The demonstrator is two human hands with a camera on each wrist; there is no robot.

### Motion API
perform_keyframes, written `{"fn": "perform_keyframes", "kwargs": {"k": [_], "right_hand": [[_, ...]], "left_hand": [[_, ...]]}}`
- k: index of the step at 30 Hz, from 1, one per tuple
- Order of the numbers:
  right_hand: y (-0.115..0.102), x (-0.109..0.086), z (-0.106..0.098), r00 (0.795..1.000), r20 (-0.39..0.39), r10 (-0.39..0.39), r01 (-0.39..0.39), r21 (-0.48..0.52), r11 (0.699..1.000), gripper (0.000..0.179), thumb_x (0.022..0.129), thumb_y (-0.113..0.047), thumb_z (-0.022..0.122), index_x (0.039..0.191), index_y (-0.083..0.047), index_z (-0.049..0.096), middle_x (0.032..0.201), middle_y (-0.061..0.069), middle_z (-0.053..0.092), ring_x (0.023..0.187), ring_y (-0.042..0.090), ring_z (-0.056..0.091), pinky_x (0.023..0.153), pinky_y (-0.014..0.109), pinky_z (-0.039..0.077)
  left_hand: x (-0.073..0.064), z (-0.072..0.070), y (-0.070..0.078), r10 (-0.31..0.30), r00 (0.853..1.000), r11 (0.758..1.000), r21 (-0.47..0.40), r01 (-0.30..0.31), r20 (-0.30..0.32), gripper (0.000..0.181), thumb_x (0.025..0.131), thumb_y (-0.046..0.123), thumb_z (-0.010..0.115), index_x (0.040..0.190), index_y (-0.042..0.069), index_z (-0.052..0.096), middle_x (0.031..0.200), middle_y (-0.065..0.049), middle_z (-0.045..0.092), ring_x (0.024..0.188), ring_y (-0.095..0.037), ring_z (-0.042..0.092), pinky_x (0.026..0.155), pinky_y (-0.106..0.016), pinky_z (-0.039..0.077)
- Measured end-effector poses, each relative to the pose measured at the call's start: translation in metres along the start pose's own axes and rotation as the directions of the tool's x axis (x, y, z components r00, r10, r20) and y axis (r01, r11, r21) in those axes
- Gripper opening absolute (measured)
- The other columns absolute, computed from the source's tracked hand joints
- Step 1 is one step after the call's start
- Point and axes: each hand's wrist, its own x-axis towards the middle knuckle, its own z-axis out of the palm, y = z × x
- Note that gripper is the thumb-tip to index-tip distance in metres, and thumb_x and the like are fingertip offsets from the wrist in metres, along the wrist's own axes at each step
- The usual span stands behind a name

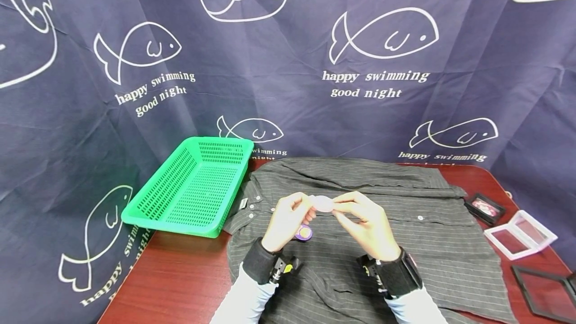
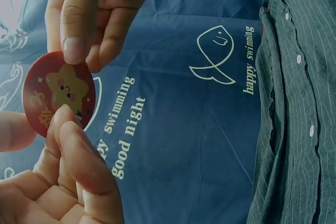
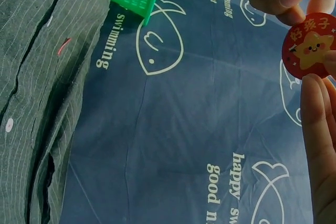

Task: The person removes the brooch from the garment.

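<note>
Both hands hold a round red badge (image 2: 39, 85) with a smiling yellow star and Chinese characters, raised above a dark pinstriped shirt (image 1: 432, 244). In the left wrist view, my left hand (image 2: 73, 177) pinches it from below and my right hand (image 2: 100, 14) grips its upper edge. The head view shows the badge (image 1: 322, 203) washed out and pale, my left hand (image 1: 288, 219) at its left edge, my right hand (image 1: 366, 224) at its right. A purple round badge (image 1: 303, 233) lies on the shirt just beyond my left wrist, partly behind the hand.
At the back left of the red table (image 1: 180, 274) stands a green perforated basket (image 1: 234, 184). Along the right edge lie a small black case (image 1: 485, 209) with a pinkish round thing in it, an opened white frame (image 1: 521, 234) and a black frame (image 1: 524, 286). A printed curtain (image 1: 288, 89) surrounds the table.
</note>
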Motion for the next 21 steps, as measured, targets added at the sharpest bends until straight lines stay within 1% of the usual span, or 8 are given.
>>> {"fn": "perform_keyframes", "kwargs": {"k": [7, 14, 18, 21], "right_hand": [[-0.0011, 0.0014, 0.0017, 1.000, 0.000, 0.000, 0.000, 0.003, 1.000, 0.036, 0.066, 0.015, 0.076, 0.095, -0.006, 0.075, 0.098, 0.009, 0.069, 0.091, 0.017, 0.064, 0.089, 0.011, 0.045], [0.0022, 0.0021, 0.0005, 1.000, 0.002, 0.024, -0.024, -0.020, 1.000, 0.034, 0.068, 0.011, 0.078, 0.096, -0.006, 0.075, 0.098, 0.008, 0.069, 0.092, 0.017, 0.064, 0.091, 0.011, 0.044], [0.0036, 0.0026, -0.0030, 0.998, -0.003, 0.067, -0.067, -0.043, 0.997, 0.031, 0.071, 0.009, 0.078, 0.097, -0.008, 0.074, 0.097, 0.006, 0.070, 0.089, 0.011, 0.064, 0.086, 0.010, 0.045], [0.0028, 0.0039, -0.0062, 0.991, -0.014, 0.133, -0.133, -0.025, 0.991, 0.030, 0.073, 0.010, 0.077, 0.098, -0.008, 0.074, 0.096, 0.006, 0.070, 0.087, 0.005, 0.064, 0.082, 0.011, 0.047]], "left_hand": [[-0.0002, 0.0004, -0.0005, -0.016, 1.000, 1.000, -0.007, 0.016, -0.020, 0.021, 0.097, 0.007, 0.055, 0.086, -0.009, 0.064, 0.073, -0.026, 0.063, 0.059, -0.010, 0.056, 0.059, -0.023, 0.052], [-0.0008, -0.0010, 0.0018, -0.023, 0.998, 0.999, -0.038, 0.021, -0.052, 0.019, 0.095, 0.004, 0.054, 0.087, -0.011, 0.063, 0.073, -0.027, 0.062, 0.058, -0.008, 0.055, 0.057, -0.020, 0.050], [-0.0009, -0.0032, 0.0028, -0.012, 0.998, 1.000, -0.030, 0.010, -0.064, 0.019, 0.095, 0.004, 0.054, 0.087, -0.010, 0.064, 0.073, -0.028, 0.062, 0.058, -0.007, 0.055, 0.057, -0.019, 0.049], [-0.0010, -0.0048, 0.0032, 0.007, 0.998, 1.000, -0.014, -0.007, -0.056, 0.019, 0.095, 0.005, 0.054, 0.087, -0.010, 0.064, 0.074, -0.029, 0.063, 0.059, -0.007, 0.055, 0.058, -0.019, 0.050]]}}
